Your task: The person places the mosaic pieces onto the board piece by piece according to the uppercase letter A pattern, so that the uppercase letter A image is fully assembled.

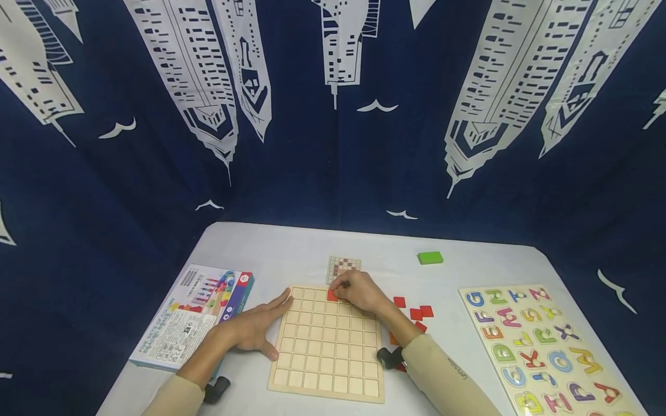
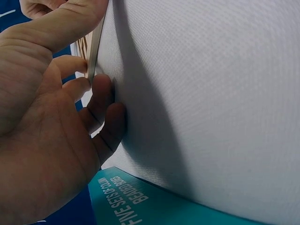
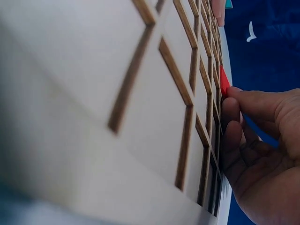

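A wooden grid board with square cells lies in the middle of the white table. At its far edge my right hand pinches a red square tile over the top row of cells. In the right wrist view, thumb and fingers meet at the edge of that red tile; whether it sits fully in a cell cannot be told. My left hand rests at the board's left side, fingers spread and thumb touching the edge. Just beyond the board lies a small printed pattern card, partly behind the right hand.
Several loose red tiles lie right of the board, some beneath the right forearm. A green block stands toward the back. On the left is a printed box; a wooden alphabet puzzle lies on the right.
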`<state>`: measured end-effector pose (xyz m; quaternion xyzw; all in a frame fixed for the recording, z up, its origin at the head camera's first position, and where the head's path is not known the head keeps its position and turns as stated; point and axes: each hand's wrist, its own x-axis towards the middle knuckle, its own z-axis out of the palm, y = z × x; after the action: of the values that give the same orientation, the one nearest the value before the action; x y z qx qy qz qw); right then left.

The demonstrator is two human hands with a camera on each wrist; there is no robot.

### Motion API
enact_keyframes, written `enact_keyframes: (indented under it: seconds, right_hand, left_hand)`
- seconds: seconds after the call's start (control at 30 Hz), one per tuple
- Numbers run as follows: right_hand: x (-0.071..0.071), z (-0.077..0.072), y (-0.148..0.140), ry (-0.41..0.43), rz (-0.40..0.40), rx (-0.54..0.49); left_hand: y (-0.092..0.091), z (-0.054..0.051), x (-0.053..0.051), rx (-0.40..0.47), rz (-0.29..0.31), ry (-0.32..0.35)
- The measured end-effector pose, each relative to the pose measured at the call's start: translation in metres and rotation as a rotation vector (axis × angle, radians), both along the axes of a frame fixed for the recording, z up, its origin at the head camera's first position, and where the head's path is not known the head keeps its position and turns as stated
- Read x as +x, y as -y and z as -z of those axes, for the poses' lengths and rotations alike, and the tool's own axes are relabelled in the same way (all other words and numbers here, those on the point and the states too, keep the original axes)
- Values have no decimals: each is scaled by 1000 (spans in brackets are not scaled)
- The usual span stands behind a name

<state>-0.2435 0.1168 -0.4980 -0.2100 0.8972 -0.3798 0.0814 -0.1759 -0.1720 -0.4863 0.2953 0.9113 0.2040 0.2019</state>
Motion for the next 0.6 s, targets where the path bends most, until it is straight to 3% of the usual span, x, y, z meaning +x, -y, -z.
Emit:
enact_keyframes:
  seconds: [0.6]
  right_hand:
    - [2, 0, -1, 16, -11, -8]
  left_hand:
    - [-1, 2, -1, 1, 15, -8]
